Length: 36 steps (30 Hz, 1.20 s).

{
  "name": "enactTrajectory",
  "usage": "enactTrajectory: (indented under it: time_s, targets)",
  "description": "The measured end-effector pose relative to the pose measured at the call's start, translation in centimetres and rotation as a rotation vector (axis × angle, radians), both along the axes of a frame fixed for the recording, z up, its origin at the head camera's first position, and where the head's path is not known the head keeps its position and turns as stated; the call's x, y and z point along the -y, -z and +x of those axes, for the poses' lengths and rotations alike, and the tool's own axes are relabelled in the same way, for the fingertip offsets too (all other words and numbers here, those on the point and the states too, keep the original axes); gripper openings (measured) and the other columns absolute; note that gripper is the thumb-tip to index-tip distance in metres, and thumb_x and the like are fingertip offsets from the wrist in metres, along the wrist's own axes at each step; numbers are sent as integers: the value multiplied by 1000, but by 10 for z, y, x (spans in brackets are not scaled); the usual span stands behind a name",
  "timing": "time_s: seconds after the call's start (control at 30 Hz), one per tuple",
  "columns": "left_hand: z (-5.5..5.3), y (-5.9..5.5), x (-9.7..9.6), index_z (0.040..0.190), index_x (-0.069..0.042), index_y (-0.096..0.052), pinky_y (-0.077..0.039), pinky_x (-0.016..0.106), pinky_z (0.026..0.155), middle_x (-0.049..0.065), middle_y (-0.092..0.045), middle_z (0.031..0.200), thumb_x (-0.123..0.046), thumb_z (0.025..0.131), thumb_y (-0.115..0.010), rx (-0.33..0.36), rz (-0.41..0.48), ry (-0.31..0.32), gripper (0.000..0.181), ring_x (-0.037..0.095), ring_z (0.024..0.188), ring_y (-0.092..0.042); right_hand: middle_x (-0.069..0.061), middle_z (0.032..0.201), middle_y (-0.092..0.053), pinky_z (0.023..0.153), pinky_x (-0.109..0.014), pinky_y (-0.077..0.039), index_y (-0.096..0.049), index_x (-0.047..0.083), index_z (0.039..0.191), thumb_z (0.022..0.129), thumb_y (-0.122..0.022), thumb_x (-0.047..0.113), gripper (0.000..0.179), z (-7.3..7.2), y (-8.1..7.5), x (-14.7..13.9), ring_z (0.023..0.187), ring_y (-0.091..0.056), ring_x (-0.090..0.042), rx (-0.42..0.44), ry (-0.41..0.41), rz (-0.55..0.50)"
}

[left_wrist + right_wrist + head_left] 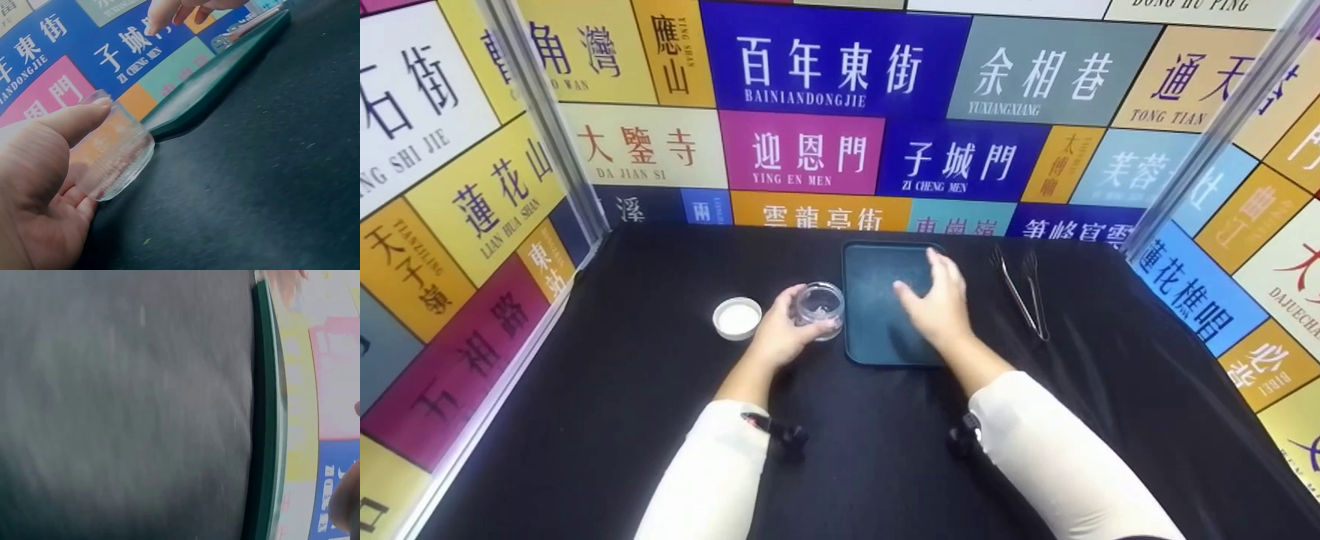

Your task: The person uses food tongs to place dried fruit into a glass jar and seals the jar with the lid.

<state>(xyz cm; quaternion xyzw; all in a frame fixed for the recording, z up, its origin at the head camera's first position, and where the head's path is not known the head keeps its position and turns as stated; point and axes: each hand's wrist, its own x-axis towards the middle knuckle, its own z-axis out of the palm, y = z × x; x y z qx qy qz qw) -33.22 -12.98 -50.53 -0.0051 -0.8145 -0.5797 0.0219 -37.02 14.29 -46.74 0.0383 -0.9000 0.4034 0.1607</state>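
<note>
My left hand grips a clear jar with no lid on, thumb on the near side, at the left edge of the dark green tray. In the left wrist view the jar is tilted, held between thumb and fingers. What lies inside it is too faint to tell. My right hand hovers over the tray's right part, thumb and fingers apart, holding nothing. Only a blurred fingertip of it shows in the right wrist view. A white round lid lies left of my left hand.
Metal tongs lie to the right of the tray on the black tablecloth. Walls of colourful printed signs close in the back and both sides of the table.
</note>
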Motion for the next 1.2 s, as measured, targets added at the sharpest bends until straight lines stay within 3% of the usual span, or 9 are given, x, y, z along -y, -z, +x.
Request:
enactTrajectory:
  time_s: [0.1,0.2,0.33,0.47,0.67,0.93,1.07,1.2]
  targets:
    - [-1,-2,5,160,-12,-44,-40,48,129,15,-54,162,-30,84,-93,10,22,30,92,33,149,-54,-22,172,-32,134,-58,-25,-34,7,167,94,-79,39,91,3,4,14,161,-31,-42,13,-72,-58]
    - [-2,-3,9,161,-9,-44,-41,47,128,16,-53,163,-25,86,-91,11,51,73,90,34,151,-53,-21,173,-30,131,-57,-33,-32,9,168,92,-82,38,95,7,9,28,158,-37,-42,36,-152,-123]
    - [-2,-5,14,162,-6,-43,-42,46,127,17,-52,164,-21,88,-89,13,75,106,88,35,152,-51,-20,171,-35,123,-57,-45,-31,9,168,90,-87,34,100,11,15,45,154,-43,-43,64,-282,-206]
    - [-3,-7,16,162,-4,-43,-44,44,125,18,-51,164,-18,89,-87,20,81,122,86,36,152,-51,-19,168,-42,122,-55,-46,-31,6,168,88,-88,30,101,13,19,59,154,-43,-41,107,-366,-245]
    - [-5,-11,21,161,0,-44,-44,44,125,20,-52,163,-13,93,-82,6,56,159,79,35,152,-52,-18,168,-45,121,-54,-47,-32,3,167,86,-90,26,103,12,24,75,155,-46,-38,170,-403,-272]
    - [-3,-11,32,157,0,-49,-43,46,126,20,-55,160,-9,97,-76,-2,35,155,67,35,150,-54,-18,166,-49,123,-53,-46,-32,3,167,83,-93,25,106,8,32,93,155,-48,-35,202,-443,-297]
    - [-3,-12,33,157,-2,-51,-43,46,126,19,-57,159,-9,98,-74,1,21,153,63,35,149,-55,-19,161,-54,123,-51,-46,-36,3,165,81,-94,27,105,6,38,96,150,-53,-35,165,-421,-251]
    - [-4,-13,33,155,-3,-54,-44,45,125,18,-60,156,-10,99,-74,-3,3,140,60,34,147,-57,-19,162,-53,129,-51,-38,-39,5,165,80,-95,32,106,6,40,98,151,-52,-36,145,-384,-161]
